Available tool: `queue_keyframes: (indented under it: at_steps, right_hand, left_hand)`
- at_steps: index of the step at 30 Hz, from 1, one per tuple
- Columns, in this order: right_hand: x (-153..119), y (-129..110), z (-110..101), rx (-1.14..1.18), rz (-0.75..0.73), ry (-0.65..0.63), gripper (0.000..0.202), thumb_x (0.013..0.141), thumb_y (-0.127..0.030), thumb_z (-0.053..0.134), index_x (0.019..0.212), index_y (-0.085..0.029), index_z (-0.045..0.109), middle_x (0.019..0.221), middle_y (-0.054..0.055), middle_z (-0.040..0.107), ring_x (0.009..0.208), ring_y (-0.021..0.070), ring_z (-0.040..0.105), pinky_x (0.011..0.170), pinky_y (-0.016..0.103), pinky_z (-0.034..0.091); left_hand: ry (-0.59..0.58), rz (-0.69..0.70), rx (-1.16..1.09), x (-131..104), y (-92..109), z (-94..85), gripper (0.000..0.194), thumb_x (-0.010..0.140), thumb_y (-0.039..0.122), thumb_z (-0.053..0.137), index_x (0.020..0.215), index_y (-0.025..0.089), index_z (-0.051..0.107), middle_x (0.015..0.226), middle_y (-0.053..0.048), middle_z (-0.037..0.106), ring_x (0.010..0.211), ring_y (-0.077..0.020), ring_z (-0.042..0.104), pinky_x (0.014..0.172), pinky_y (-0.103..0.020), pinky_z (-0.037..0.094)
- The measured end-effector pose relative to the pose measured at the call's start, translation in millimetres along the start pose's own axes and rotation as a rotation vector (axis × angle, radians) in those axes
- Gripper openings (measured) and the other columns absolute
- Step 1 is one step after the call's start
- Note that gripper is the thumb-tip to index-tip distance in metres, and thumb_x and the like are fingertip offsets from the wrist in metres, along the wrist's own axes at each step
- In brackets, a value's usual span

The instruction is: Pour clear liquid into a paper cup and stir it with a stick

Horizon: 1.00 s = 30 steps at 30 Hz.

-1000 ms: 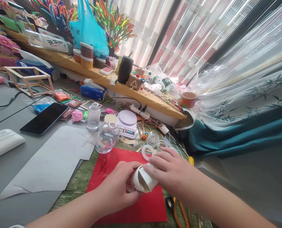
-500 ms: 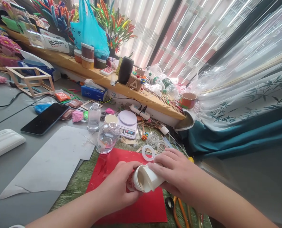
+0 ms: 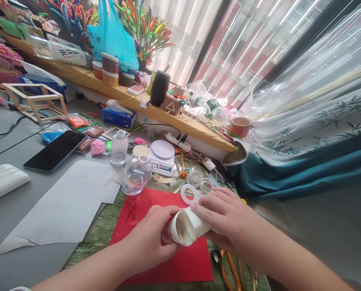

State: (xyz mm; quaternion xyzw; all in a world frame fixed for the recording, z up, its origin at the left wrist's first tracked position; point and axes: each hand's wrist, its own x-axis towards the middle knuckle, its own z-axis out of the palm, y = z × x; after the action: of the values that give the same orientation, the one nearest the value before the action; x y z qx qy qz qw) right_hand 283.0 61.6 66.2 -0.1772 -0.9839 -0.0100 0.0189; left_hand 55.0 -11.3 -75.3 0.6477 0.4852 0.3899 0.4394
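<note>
1. head view, left side: my left hand (image 3: 151, 230) is wrapped around a printed paper cup (image 3: 175, 233), thumb below and forefinger above. the cup is tilted, its mouth turned towards my other hand. the wall looks thin, so i judge an even, light hold is best; a hard pinch could push the rim out of round.

2. head view, right side: my right hand (image 3: 226, 210) grips a curved white piece (image 3: 197, 222), fingertips over its top; the underside of that grip is hidden. the piece's near end overlaps the cup's mouth. whether it sits inside the rim or only against it, i cannot tell.

3. handling note: left hand best acts as the fixed clamp, right hand makes the small turns. slow moves, both wrists low, the meeting edge in my sight. risk: a sideways push may crease either wall or slip the edges apart.

4. surroundings: both held pieces are above a red sheet (image 3: 195, 264). a clear ring (image 3: 189, 194) lies just beyond my right fingers, and a round bottle (image 3: 137, 178) stands by the sheet's far corner; elbows and knuckles should clear both.
</note>
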Motion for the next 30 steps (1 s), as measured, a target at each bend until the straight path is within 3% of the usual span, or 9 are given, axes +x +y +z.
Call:
queue_keyframes:
  at_steps: [11,18,23,30]
  right_hand:
    - [-1,-1,-2,-0.004,0.023,-0.014,0.038,0.1,-0.019,0.069,0.138,-0.021,0.065,0.118,0.011,0.075,0.103,0.0271,0.068,0.109,0.052,0.047]
    - [1,-7,-2,0.033,0.022,-0.007,0.036,0.1,-0.017,0.068,0.136,-0.02,0.067,0.113,0.01,0.074,0.098,0.0273,0.065,0.102,0.05,0.049]
    - [1,-10,-4,0.036,0.038,0.014,0.035,0.101,-0.017,0.066,0.136,-0.018,0.067,0.116,0.01,0.074,0.099,0.0269,0.063,0.103,0.05,0.047]
    - [-3,-16,-2,0.086,0.14,-0.008,0.037,0.1,-0.019,0.071,0.136,-0.021,0.067,0.114,0.009,0.072,0.1,0.0281,0.06,0.091,0.045,0.049]
  left_hand:
    - [0.011,-0.044,-0.002,3,-6,2.0,0.056,0.076,0.03,0.087,0.13,0.029,0.072,0.124,-0.008,0.075,0.116,-0.0321,0.07,0.089,-0.037,0.06]
    - [-0.026,-0.032,-0.017,4,-6,1.1,0.061,0.075,0.025,0.087,0.133,0.032,0.069,0.133,-0.006,0.073,0.125,-0.0344,0.064,0.103,-0.045,0.054]
    - [-0.01,-0.025,-0.022,6,-8,1.8,0.052,0.077,0.023,0.086,0.126,0.029,0.07,0.128,-0.006,0.072,0.12,-0.0318,0.064,0.1,-0.043,0.054]
    - [0.027,-0.031,-0.037,3,-9,6.4,0.05,0.072,0.022,0.084,0.119,0.025,0.066,0.117,-0.007,0.069,0.11,-0.0293,0.064,0.087,-0.037,0.056]
